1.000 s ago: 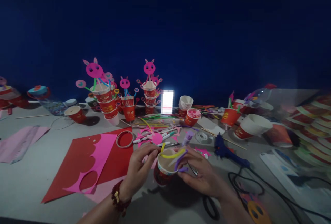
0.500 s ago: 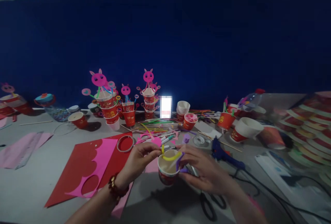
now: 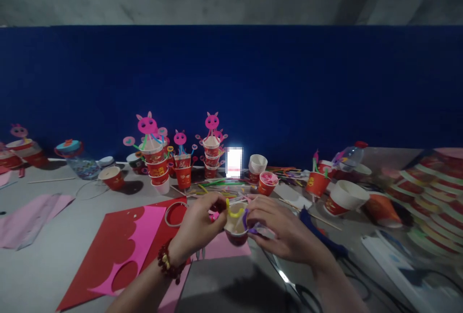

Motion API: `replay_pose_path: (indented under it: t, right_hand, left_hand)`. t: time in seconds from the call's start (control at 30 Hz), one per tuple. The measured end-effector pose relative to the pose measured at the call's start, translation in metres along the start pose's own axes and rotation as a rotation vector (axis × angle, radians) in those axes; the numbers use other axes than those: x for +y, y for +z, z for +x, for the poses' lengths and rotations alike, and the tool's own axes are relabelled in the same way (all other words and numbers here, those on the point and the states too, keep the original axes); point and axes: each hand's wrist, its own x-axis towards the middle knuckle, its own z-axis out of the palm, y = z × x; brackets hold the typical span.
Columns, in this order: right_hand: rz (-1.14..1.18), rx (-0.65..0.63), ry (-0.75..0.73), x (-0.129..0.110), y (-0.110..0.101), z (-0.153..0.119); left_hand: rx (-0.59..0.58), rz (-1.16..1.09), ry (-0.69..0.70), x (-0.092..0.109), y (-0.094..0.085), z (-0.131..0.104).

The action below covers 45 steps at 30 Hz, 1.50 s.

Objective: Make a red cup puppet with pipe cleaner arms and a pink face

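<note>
Now, in the head view, the paper cup (image 3: pixel 237 238) sits farther from the near edge of the bench (image 3: pixel 36 274) than a second ago, or higher above it; the picture does not settle which. More of the scissors (image 3: pixel 283 275) shows below it, suggesting only the working spot has shifted while work at the rim continues. The left hand (image 3: pixel 198 221) has its thumb and fingers drawn together at the rim, beside the raised end of the yellow strip (image 3: pixel 237 214); whether they grip it, I cannot tell. The right hand (image 3: pixel 280 224) appears to pinch the purple strip (image 3: pixel 245 220) on the opposite side. Both strips look soft and bendable, the yellow curved across the pale mouth. Toward the left edge, a smooth red sheet (image 3: pixel 92 245) carries a scallop-cut pink sheet (image 3: pixel 146 228) with a round hole; stacked cups (image 3: pixel 157 164) bearing flat, round faces stand along the rear edge.
</note>
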Motion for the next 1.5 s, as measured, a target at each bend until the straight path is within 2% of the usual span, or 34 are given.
replay_pose_path:
  t: [0.2, 0.5, 0.6, 0.73, 0.87, 0.93, 1.03, 1.23, 1.33, 1.5]
  right_hand:
    - [-0.001, -0.022, -0.009, 0.01, 0.01, 0.006]
    - [0.032, -0.007, -0.008, 0.025, 0.016, 0.006]
    - [0.044, -0.012, -0.009, 0.027, 0.015, 0.006]
    - [0.082, 0.012, 0.012, 0.031, 0.013, 0.007]
    - [0.16, 0.108, 0.057, 0.036, 0.013, 0.004]
    - [0.175, 0.166, 0.087, 0.039, 0.015, 0.003]
    - [0.218, 0.206, 0.153, 0.041, 0.018, 0.003]
    - [0.326, 0.247, 0.284, 0.038, 0.032, 0.008]
    - [0.362, 0.269, 0.336, 0.034, 0.042, 0.012]
    - [0.412, 0.248, 0.362, 0.028, 0.052, 0.016]
  left_hand:
    - [0.006, 0.143, -0.053, -0.006, 0.0, 0.002]
    - [0.047, 0.197, -0.093, -0.018, 0.008, 0.007]
    - [0.038, 0.127, -0.067, -0.021, 0.007, 0.007]
    - [-0.038, -0.072, -0.056, -0.025, 0.002, 0.005]
    - [-0.146, -0.297, -0.041, -0.025, 0.004, 0.002]
    - [-0.16, -0.319, -0.028, -0.024, 0.01, 0.001]
    - [-0.109, -0.231, -0.02, -0.023, 0.022, -0.002]
    - [0.069, -0.093, -0.051, -0.028, 0.043, -0.007]
    - [0.124, -0.078, -0.074, -0.031, 0.046, -0.007]
    - [0.129, -0.028, -0.06, -0.038, 0.042, -0.005]
